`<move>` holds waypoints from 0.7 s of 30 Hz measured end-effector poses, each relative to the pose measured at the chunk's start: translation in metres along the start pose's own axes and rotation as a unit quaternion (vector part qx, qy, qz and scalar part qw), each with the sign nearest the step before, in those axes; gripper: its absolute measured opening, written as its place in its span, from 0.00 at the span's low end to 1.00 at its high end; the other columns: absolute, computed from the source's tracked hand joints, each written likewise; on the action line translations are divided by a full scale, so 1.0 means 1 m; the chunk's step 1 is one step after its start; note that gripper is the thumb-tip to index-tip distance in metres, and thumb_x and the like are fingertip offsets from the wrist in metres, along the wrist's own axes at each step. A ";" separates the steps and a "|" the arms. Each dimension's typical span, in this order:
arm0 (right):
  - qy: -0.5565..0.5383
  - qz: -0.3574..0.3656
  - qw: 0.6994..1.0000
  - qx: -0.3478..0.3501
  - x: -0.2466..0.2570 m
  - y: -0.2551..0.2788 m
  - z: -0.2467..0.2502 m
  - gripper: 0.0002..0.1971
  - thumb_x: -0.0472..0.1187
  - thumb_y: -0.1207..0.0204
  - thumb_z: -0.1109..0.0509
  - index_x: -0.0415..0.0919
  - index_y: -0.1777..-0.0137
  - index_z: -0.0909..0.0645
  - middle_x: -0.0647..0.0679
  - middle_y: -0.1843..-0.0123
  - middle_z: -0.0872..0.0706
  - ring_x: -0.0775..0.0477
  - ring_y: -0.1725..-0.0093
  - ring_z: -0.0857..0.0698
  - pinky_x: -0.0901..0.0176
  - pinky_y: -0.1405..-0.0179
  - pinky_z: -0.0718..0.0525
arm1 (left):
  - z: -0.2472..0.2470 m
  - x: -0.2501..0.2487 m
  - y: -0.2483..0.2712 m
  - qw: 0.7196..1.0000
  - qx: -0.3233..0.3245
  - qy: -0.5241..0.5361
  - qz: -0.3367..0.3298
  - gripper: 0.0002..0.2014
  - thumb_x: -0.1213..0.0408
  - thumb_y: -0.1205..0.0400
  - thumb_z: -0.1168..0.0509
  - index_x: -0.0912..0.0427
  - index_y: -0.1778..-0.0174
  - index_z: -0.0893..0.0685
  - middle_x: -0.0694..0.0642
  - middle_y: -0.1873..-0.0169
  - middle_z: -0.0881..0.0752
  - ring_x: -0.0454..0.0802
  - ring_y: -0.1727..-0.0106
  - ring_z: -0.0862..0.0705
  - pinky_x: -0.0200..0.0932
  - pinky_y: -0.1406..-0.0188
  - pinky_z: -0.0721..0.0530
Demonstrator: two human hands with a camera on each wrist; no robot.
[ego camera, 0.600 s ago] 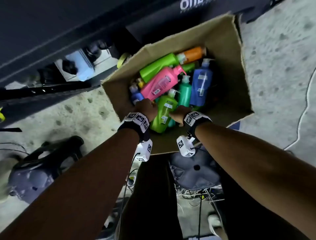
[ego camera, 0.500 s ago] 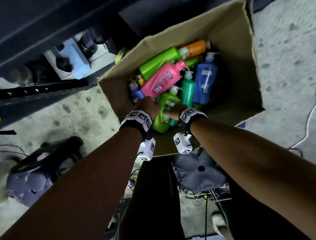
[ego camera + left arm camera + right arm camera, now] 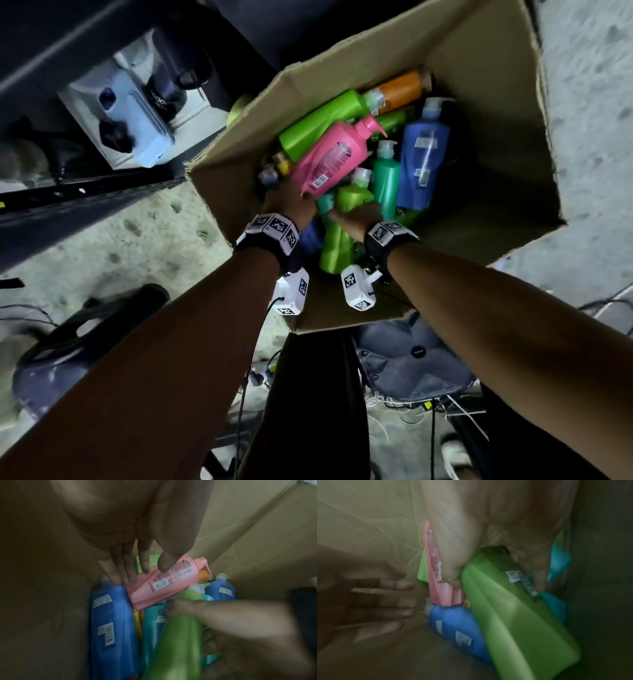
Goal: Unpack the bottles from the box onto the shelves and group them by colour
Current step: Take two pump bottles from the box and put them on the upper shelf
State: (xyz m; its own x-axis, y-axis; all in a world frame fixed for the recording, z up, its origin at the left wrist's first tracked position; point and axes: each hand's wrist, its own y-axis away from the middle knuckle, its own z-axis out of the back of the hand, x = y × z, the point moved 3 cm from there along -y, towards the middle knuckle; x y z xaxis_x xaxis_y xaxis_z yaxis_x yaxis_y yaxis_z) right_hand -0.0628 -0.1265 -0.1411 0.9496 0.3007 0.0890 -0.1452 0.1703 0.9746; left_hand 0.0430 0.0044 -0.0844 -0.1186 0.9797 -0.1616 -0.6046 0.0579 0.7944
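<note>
**Ana:** Speckled concrete floor (image 3: pixel 102 240) runs under everything, with a dark shelving unit (image 3: pixel 85 61) at the upper left. What sits on the floor?

**Ben:** One open cardboard box (image 3: pixel 479 68), its flaps up, full of bottles lying in a jumble.

**Ana:** Where are the hands?

**Ben:** Both are down inside the box. The left hand (image 3: pixel 291 202) is at the base of the pink bottle (image 3: pixel 329 161); in the left wrist view its fingers (image 3: pixel 120 568) are straight and close together, the thumb lying on the pink bottle's label side, the fingertips behind it. It touches rather than grips.

**Ana:** And the right?

**Ben:** The right hand (image 3: pixel 356 219) is curled round the light green bottle (image 3: pixel 342 233), thumb on one face and fingers on the other in the right wrist view. That bottle is tilted, its white pump end up among the others.

**Ana:** What else is in the box?

**Ben:** A blue bottle (image 3: pixel 111 628) lies against the near wall beside a teal bottle (image 3: pixel 152 626). Further back are a long green bottle (image 3: pixel 318 126), an orange bottle (image 3: pixel 400 89), another teal one upright (image 3: pixel 387 181) and a second blue bottle (image 3: pixel 424 157)
</note>
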 end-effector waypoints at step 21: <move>-0.278 0.107 0.954 -0.027 -0.035 0.012 0.136 0.47 0.62 0.44 0.17 0.53 0.25 0.32 0.56 0.44 0.13 0.54 0.49 0.12 0.58 0.60 0.18 | -0.030 -0.048 -0.042 0.994 -0.069 -0.084 -0.016 0.50 0.47 0.33 0.17 0.52 0.18 0.35 0.67 0.22 0.37 0.70 0.19 0.36 0.67 0.25 0.31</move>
State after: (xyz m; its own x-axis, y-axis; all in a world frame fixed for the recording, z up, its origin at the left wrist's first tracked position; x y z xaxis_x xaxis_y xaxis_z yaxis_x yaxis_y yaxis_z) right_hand -0.0599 -0.2628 -0.1050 0.8949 -0.2071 0.3953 -0.3530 0.2134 0.9110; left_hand 0.0503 -0.0507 -0.1275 0.0285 0.9967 -0.0758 -0.7098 0.0735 0.7005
